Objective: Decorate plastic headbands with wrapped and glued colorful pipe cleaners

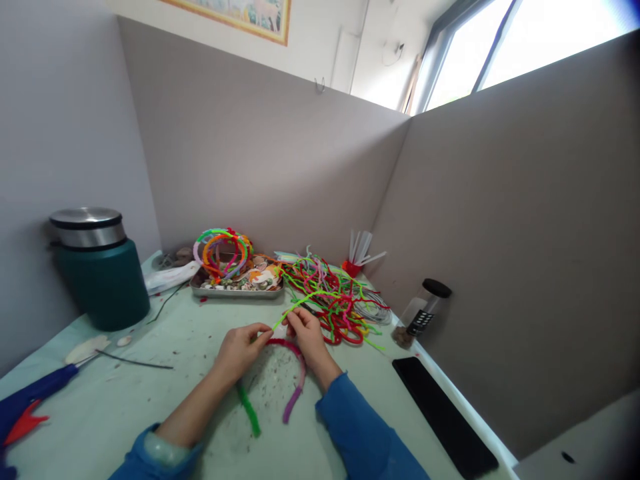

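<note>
My left hand (240, 350) pinches the top of a headband (295, 390) wrapped in fuzzy wire, with a green end, a red middle and a purple end. My right hand (306, 333) is closed on a lime-green pipe cleaner (313, 297) at the band's top; the wire runs up and right toward the pile. Both hands hover just above the pale green table (150, 407), close together.
A tangle of coloured pipe cleaners (340, 300) lies behind my hands. A metal tray (235, 291) holds shells and finished headbands (223, 250). A green flask (100, 270) stands left, a blue glue gun (30, 397) near left, a jar (423, 310) and black phone (443, 417) right.
</note>
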Demonstrator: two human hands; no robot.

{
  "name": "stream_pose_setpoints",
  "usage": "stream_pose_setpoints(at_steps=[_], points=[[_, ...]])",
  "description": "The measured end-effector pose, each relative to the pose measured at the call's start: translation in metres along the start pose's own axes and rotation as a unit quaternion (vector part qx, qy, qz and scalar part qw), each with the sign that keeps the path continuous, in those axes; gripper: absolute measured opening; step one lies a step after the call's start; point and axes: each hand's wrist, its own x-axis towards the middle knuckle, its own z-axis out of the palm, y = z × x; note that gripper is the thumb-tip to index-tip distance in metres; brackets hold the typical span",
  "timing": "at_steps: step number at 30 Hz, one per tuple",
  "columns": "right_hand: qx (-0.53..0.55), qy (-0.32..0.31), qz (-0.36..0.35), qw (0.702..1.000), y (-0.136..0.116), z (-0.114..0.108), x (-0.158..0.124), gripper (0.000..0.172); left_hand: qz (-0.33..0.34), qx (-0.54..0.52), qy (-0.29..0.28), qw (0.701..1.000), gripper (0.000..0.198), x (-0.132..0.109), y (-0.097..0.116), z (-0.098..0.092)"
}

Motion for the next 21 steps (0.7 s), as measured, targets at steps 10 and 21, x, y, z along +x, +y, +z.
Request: stream_pose_setpoints(at_steps=[10,21], points=[[-0.061,0.017,-0.027,0.998,0.003,0.003,-0.001,0.026,0.015,0.001,0.002,1.000,0.033,0.001,-0.004,0.000],[-0.123,0.123,-0.056,0.983,0.005,-0.012,0.005,0.030,0.064,0.083,-0.006,0.995,0.030,-0.002,-0.002,0.000]])
